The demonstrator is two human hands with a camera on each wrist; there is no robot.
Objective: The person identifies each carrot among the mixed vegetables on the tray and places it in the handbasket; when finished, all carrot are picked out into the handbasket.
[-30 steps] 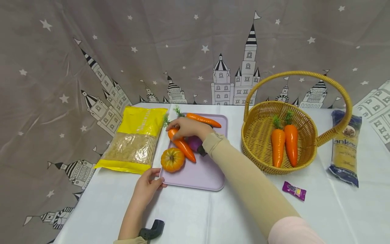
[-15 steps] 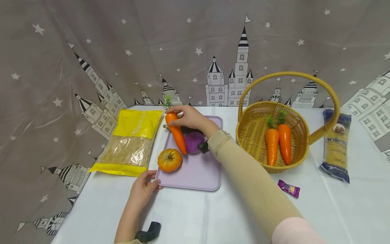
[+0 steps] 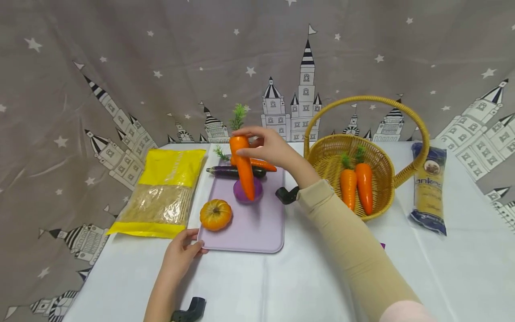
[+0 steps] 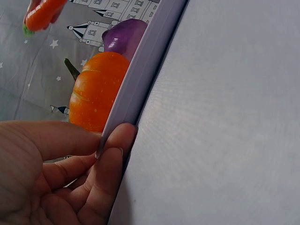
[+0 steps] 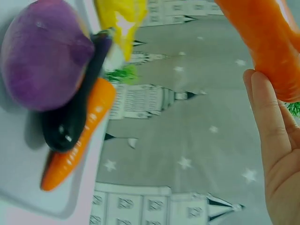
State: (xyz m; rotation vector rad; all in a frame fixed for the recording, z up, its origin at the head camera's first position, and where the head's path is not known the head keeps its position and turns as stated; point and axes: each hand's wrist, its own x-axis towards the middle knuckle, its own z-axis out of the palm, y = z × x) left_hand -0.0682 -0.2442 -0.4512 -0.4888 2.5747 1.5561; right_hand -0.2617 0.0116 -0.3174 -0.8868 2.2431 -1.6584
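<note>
My right hand point(image 3: 271, 147) grips an orange carrot point(image 3: 244, 172) by its thick upper end. The carrot hangs above the lilac tray point(image 3: 265, 230), tip down, green tuft up. In the left wrist view my left hand point(image 4: 61, 171) pinches the tray's rim between thumb and fingers; the head view places this at the near left corner. On the tray lie a small orange pumpkin point(image 3: 216, 215), a round purple vegetable point(image 3: 239, 193), a dark eggplant point(image 3: 225, 171) and another carrot point(image 5: 99, 101) behind it. The held carrot partly hides the purple vegetable and the eggplant in the head view.
A wicker basket point(image 3: 384, 203) with a tall handle holds two carrots point(image 3: 365, 188) right of the tray. A yellow bag point(image 3: 166, 197) lies left. Far right is a blue-and-yellow packet point(image 3: 429, 192). My sleeve hides most of a purple wrapper point(image 3: 382, 245).
The right hand has lifted the carrot off the tray and tilted it more upright, uncovering the eggplant and the other carrot. My left hand stays at the tray corner; the head view has shifted right.
</note>
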